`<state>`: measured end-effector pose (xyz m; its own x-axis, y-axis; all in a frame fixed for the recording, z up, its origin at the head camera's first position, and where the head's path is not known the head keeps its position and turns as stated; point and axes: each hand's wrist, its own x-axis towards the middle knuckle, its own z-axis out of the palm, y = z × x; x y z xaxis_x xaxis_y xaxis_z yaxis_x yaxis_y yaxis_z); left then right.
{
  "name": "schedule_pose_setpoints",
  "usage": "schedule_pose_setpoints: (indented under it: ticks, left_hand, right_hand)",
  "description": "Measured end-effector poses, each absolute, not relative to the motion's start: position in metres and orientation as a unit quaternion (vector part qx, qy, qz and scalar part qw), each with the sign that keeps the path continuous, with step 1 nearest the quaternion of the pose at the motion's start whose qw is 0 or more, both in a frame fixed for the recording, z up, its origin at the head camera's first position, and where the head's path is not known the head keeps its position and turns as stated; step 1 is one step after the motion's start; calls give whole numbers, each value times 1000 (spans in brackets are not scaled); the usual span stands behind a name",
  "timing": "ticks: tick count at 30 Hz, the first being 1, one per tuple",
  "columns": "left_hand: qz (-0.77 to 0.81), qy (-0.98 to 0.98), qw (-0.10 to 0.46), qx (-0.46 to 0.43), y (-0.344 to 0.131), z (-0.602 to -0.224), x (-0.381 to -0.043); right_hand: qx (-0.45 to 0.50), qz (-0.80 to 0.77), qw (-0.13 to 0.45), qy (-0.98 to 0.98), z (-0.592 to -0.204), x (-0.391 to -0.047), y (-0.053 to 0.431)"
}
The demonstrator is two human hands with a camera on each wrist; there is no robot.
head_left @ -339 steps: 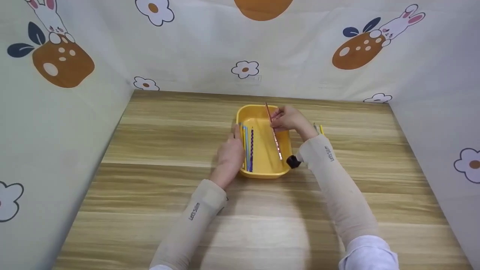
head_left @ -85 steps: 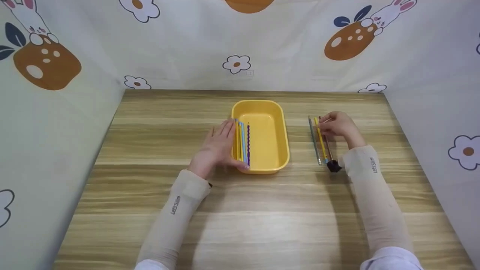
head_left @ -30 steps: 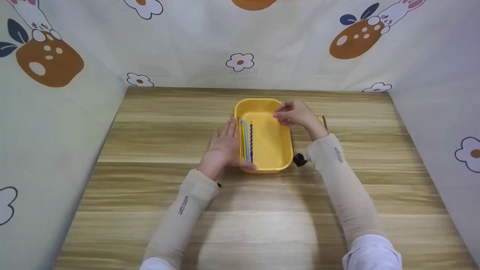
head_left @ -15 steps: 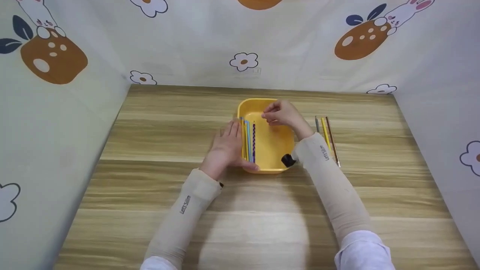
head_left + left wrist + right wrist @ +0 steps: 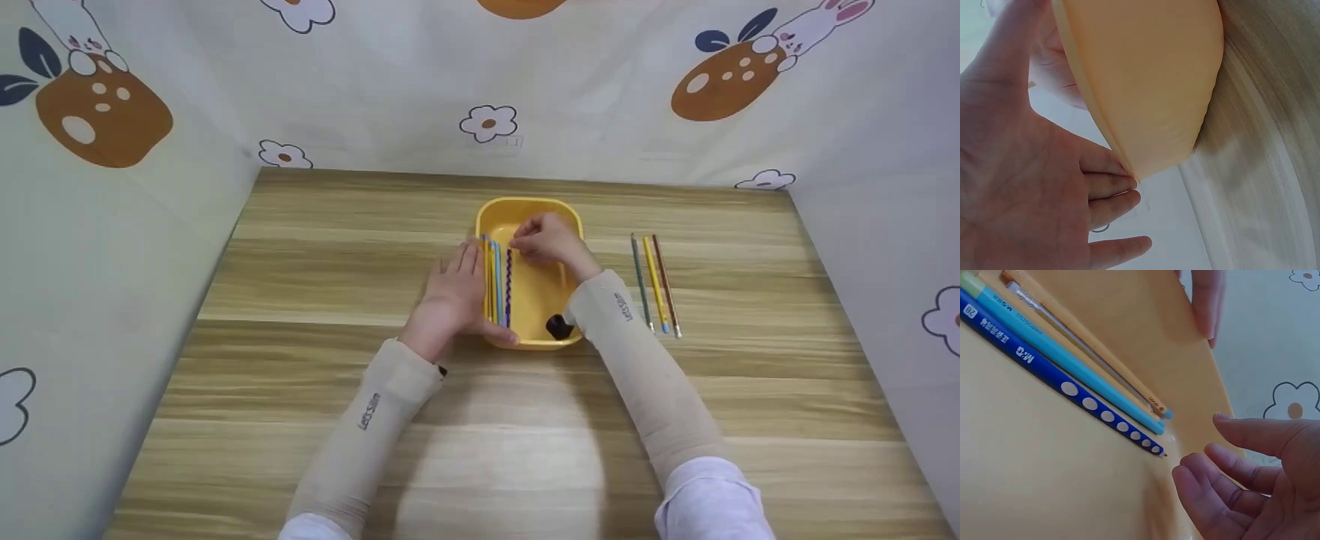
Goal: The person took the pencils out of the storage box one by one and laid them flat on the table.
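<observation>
In the head view a yellow plastic tray (image 5: pixel 546 344) stands on the table with several pencils along its left side. My left hand (image 5: pixel 452 298) rests on the tray's left rim, fingers extended and thumb over the near corner; the left wrist view has its fingertips (image 5: pixel 1120 209) at the tray's edge. Inside the tray my right hand (image 5: pixel 550 241) hovers by the tip of a dark blue pencil with pale spots (image 5: pixel 1107 416). Its thumb and fingers are apart with nothing between them. A light blue pencil (image 5: pixel 1072 360) and wooden ones lie beside the spotted one.
Right of the tray lie three pencils: a grey-green one (image 5: pixel 641 281), a yellow one (image 5: pixel 655 285) and a brown-red one (image 5: pixel 667 285). Patterned cloth walls (image 5: pixel 375 112) close off the back and both sides of the wooden table (image 5: pixel 525 465).
My right hand earlier held a red pencil above the tray. It then laid hold among the pencils at right, released, and moved left into the tray, empty. My left hand stays at the rim.
</observation>
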<state>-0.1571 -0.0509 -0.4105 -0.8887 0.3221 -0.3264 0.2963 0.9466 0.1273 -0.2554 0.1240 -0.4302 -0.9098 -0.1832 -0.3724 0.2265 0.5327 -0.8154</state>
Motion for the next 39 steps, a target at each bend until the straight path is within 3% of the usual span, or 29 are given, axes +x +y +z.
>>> schedule_pose_setpoints:
  ticks: [19, 39]
  left_hand:
    - [33, 970, 178, 161, -50, -411, -158]
    - [60, 969, 179, 158, -52, -412, -157]
  right_hand:
    - [21, -459, 262, 849, -443, -252, 121]
    - [20, -375, 245, 894, -446, -251, 111]
